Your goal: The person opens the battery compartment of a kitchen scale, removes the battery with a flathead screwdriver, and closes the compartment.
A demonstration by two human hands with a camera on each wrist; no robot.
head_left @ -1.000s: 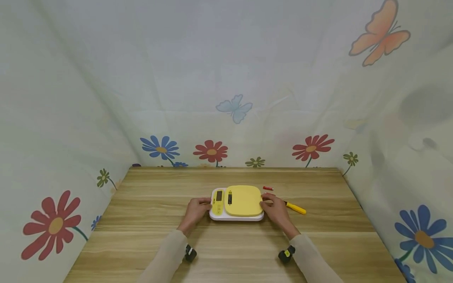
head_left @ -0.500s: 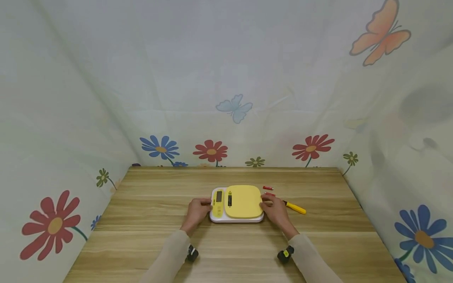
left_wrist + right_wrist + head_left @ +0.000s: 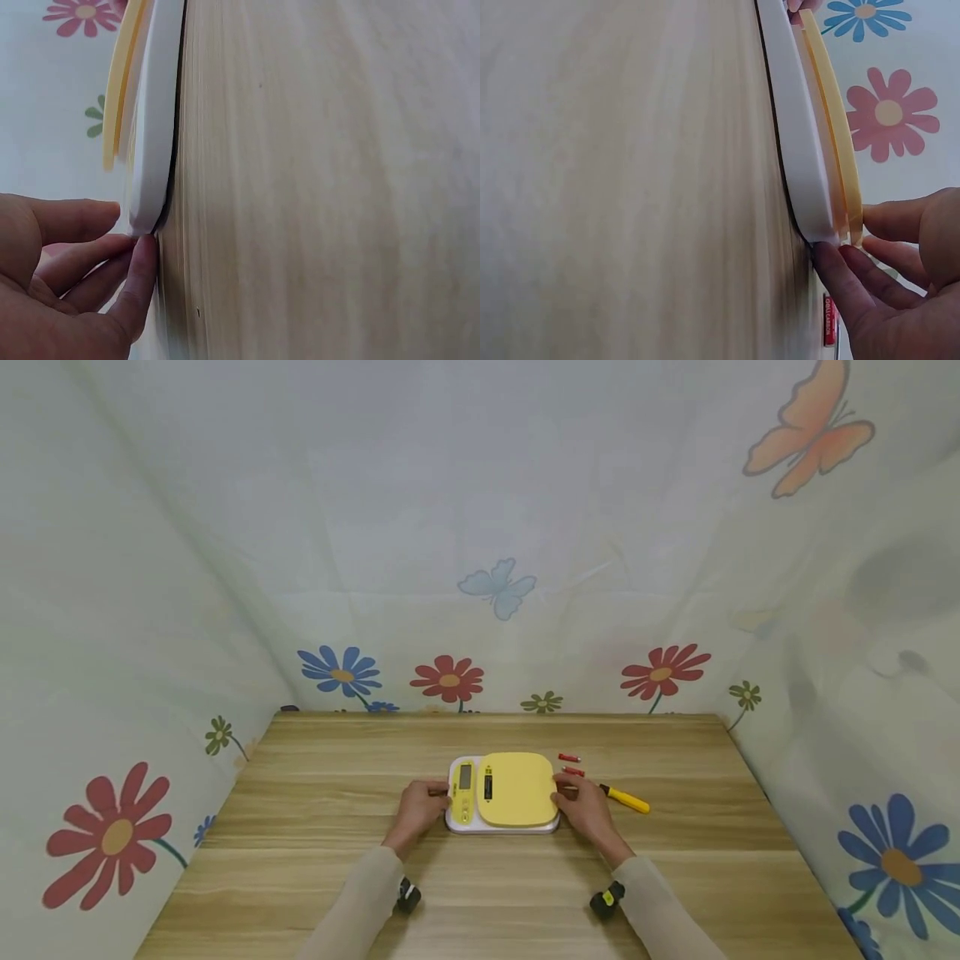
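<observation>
A kitchen scale (image 3: 517, 789) with a yellow platform, a white base and a small grey display lies on the wooden table, face up. My left hand (image 3: 419, 810) holds its left end; in the left wrist view, fingertips (image 3: 142, 251) touch the white base's lower edge while another finger lies just above the rim. At the opposite end my right hand (image 3: 583, 806) holds the scale, with fingertips (image 3: 829, 259) low on the base and another finger against the yellow platform's edge. The underside of the scale is hidden.
Two red batteries (image 3: 569, 757) lie behind my right hand. To its right is a yellow-handled tool (image 3: 628, 800), its front end partly hidden by the hand. A flower-printed curtain (image 3: 495, 677) hangs around the wooden table (image 3: 337, 752).
The scale's near edge has come down slightly toward me and the scale lies flatter. Both hands stay at its ends, the left shifting a little. The batteries and the yellow-handled tool are unmoved.
</observation>
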